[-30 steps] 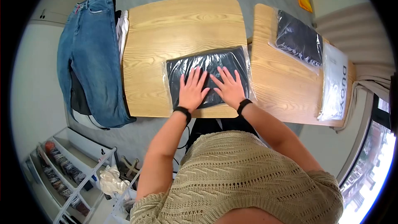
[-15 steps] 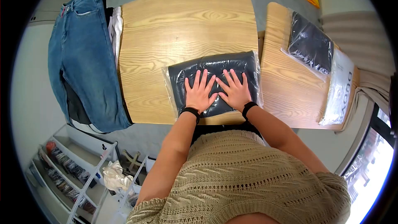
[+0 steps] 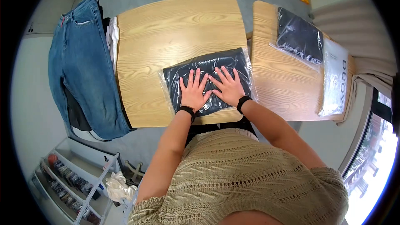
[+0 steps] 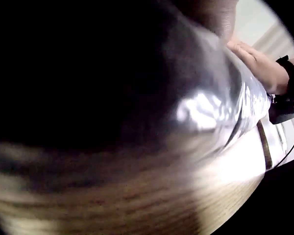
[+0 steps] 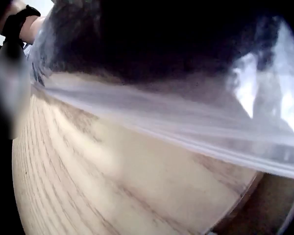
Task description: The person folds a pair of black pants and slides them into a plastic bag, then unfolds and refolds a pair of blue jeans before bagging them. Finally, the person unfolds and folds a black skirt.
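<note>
A dark folded garment in a clear plastic bag [image 3: 212, 60] lies flat near the front edge of the wooden table [image 3: 175, 25]. My left hand [image 3: 193, 93] presses on its left half, fingers straight and spread. On the right half rests my right hand [image 3: 229, 88], palm down with the fingers fanned out, its thumb close to the left thumb. The left wrist view has the shiny plastic [image 4: 201, 110] up close, with the right hand [image 4: 259, 66] beyond. Along the bag's edge in the right wrist view, the clear seal strip [image 5: 186, 139] lies over the wood.
Blue jeans [image 3: 81, 66] hang over the table's left side, on top of other clothes. To the right, a second table [image 3: 275, 87] bears another bagged dark garment [image 3: 298, 35] and a stack of clear printed bags [image 3: 334, 79]. White shelving [image 3: 89, 191] stands at lower left.
Both hands stay spread on the bagged garment, in nearly the same place. The head view shifts to and fro, so the whole scene moves in the frame.
</note>
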{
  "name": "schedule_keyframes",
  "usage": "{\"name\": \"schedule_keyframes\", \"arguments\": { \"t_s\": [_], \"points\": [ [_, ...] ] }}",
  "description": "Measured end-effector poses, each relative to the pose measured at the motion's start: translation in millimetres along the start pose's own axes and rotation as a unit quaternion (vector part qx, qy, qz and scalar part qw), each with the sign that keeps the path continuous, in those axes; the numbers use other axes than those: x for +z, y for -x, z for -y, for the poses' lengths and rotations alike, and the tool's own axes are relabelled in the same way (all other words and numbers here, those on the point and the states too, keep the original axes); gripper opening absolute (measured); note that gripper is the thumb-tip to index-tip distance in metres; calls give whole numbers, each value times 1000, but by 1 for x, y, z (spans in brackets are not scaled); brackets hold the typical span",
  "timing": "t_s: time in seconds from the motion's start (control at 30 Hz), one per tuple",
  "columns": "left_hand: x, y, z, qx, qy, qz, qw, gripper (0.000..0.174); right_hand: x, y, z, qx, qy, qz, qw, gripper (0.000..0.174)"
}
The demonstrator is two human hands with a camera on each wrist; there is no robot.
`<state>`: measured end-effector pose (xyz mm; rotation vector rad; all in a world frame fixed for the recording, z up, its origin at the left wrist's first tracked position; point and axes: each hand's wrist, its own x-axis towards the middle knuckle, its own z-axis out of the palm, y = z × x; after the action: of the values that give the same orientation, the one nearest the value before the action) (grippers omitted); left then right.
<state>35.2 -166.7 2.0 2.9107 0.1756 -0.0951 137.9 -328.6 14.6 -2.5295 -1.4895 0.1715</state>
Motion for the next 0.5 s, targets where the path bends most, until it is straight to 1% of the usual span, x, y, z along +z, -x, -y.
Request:
{"name": "schedule_keyframes", "arguments": {
  "t_s": [0.03,0.07,0.13,0.17,0.2,0.23,0.27,0.33,0.37,0.4,0.43,0.47,0.5],
  "points": [
    [-5,0,1,6,24,10,1000,71,-4,1,0,-3,-27,1,1000,55],
    [-10,2,3,11,47,22,999,72,-8,2,-3,-2,-25,-5,1000,55],
    [-27,4,15,5,186,32,982,71,-21,7,-10,26,-167,26,985,58],
    [-35,8,26,9,286,-46,957,67,-24,16,-17,39,-221,-48,973,60],
    [-48,14,33,-22,265,-88,960,62,-35,23,-21,91,-229,-70,967,58],
    [-46,27,46,-72,264,-108,956,61,-40,32,-26,147,-257,-100,950,59],
    [-41,40,58,-121,262,-128,949,59,-31,44,-37,197,-216,-139,946,60],
    [-24,67,77,-280,284,-128,908,58,-22,64,-51,330,-191,-115,917,59],
    [-2,81,89,-352,308,-114,877,63,-17,68,-53,330,-190,-117,917,59],
    [2,91,93,-350,309,-116,877,63,-13,72,-57,413,-346,-86,838,58],
    [4,99,94,-400,413,-53,817,64,-10,74,-59,480,-489,-53,726,57],
    [8,105,93,-441,507,12,741,65,-7,74,-63,480,-488,-56,727,57],
    [7,107,89,-431,520,11,737,65,-3,73,-67,451,-561,-10,694,56]
  ]
}}
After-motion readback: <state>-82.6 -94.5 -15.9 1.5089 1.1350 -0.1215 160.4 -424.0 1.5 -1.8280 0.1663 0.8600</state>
